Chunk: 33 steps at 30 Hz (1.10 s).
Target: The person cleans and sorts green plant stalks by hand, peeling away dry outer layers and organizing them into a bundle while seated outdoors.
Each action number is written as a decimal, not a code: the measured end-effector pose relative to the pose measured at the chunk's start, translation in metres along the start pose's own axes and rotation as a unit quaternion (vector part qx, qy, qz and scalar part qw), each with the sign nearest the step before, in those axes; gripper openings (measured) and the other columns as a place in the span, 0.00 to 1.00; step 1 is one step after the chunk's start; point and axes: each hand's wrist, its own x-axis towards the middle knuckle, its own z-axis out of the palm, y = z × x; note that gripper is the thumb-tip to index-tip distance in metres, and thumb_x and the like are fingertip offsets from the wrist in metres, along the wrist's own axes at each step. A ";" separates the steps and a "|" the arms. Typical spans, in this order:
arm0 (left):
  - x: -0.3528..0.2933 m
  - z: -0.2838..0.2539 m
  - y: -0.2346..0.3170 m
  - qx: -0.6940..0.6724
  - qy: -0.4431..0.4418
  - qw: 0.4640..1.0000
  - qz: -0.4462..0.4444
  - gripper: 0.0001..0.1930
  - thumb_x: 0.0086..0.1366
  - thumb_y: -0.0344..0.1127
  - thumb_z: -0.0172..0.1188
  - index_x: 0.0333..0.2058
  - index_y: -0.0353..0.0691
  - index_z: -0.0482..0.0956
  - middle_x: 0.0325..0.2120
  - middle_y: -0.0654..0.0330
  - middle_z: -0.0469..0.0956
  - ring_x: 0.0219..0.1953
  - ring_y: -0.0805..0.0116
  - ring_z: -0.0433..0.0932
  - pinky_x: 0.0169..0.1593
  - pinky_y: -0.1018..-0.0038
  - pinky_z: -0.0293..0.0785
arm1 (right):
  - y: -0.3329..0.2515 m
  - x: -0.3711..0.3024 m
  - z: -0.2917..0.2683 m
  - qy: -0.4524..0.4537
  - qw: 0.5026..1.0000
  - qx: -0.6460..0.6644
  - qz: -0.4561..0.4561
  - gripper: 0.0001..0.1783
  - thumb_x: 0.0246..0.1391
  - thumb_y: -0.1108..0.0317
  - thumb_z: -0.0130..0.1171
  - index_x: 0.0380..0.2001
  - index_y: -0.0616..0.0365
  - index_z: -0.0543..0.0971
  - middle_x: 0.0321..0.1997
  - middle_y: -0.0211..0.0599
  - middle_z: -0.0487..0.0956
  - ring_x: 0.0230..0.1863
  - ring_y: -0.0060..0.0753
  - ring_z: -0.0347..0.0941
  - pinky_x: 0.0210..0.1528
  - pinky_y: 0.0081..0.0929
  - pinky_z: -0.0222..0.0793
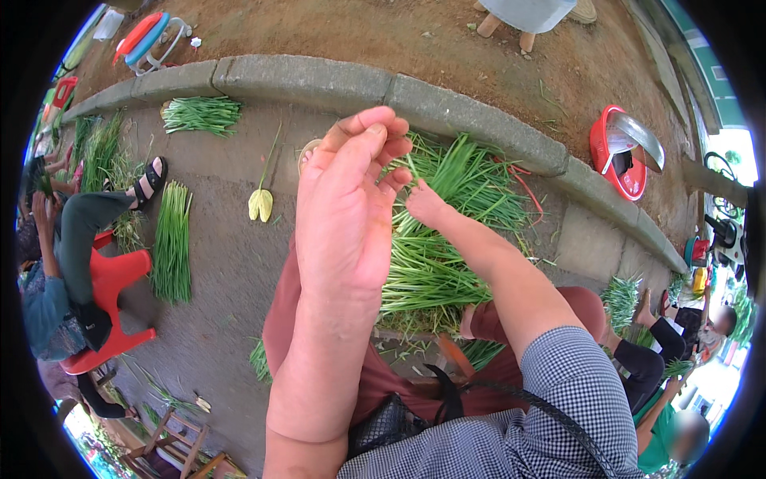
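Observation:
My left hand (pixel 351 191) is raised in the middle with its palm turned up. Its fingers curl in toward the thumb, and whatever lies in the pinch, if anything, is too small to make out. Just to the right, my right hand (pixel 427 206) is closed at the edge of a big pile of green chives (pixel 435 275). A thin green stalk shows at its fingertips, and some chives beside it are blurred. The pile lies on the ground between and beyond my knees, partly hidden by my arms.
A concrete kerb (pixel 307 77) curves across the far side. A red basin (pixel 600 144) holding a metal bowl (pixel 648 137) stands beyond it. Chive bundles (pixel 171 243) lie at left. A person sits by a red stool (pixel 120 279); others sit at right. A yellow flower (pixel 260 205) lies on the ground.

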 end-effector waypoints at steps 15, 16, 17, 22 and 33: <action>-0.002 0.004 -0.005 -0.008 0.009 1.000 -0.011 0.09 0.61 0.31 0.52 0.40 0.39 0.73 0.36 0.60 0.75 0.39 0.69 0.72 0.41 0.73 0.66 | -0.123 -0.132 0.002 -0.151 0.929 0.254 0.222 0.70 0.29 0.44 0.72 0.65 0.54 0.35 0.70 0.47 0.34 0.68 0.58 0.39 0.58 0.62 0.49; -0.004 0.007 -0.005 -0.012 0.017 1.000 -0.011 0.08 0.61 0.30 0.53 0.38 0.39 0.74 0.34 0.61 0.75 0.36 0.72 0.72 0.39 0.75 0.66 | -0.127 -0.130 0.007 -0.128 0.925 0.261 0.244 0.67 0.29 0.48 0.72 0.65 0.53 0.37 0.69 0.47 0.39 0.66 0.57 0.45 0.57 0.59 0.53; -0.004 0.009 -0.004 -0.017 0.025 1.000 -0.011 0.06 0.60 0.29 0.53 0.37 0.39 0.74 0.32 0.62 0.76 0.34 0.74 0.73 0.37 0.77 0.65 | -0.129 -0.126 0.015 -0.105 0.921 0.267 0.266 0.65 0.30 0.52 0.72 0.65 0.53 0.39 0.68 0.47 0.44 0.63 0.55 0.50 0.56 0.56 0.56; -0.005 0.009 -0.006 -0.007 0.019 1.000 -0.014 0.07 0.61 0.29 0.53 0.37 0.38 0.74 0.32 0.62 0.76 0.34 0.74 0.73 0.37 0.77 0.66 | -0.081 -0.103 0.044 0.007 0.871 0.350 0.345 0.51 0.34 0.65 0.68 0.62 0.47 0.50 0.52 0.41 0.67 0.47 0.44 0.70 0.47 0.40 0.69; -0.003 0.014 -0.008 -0.010 0.015 1.000 -0.019 0.07 0.61 0.29 0.53 0.37 0.38 0.74 0.33 0.61 0.76 0.36 0.73 0.73 0.37 0.77 0.67 | -0.073 -0.088 0.024 -0.010 0.888 0.344 0.304 0.64 0.33 0.48 0.67 0.65 0.52 0.36 0.69 0.49 0.39 0.69 0.54 0.36 0.62 0.61 0.44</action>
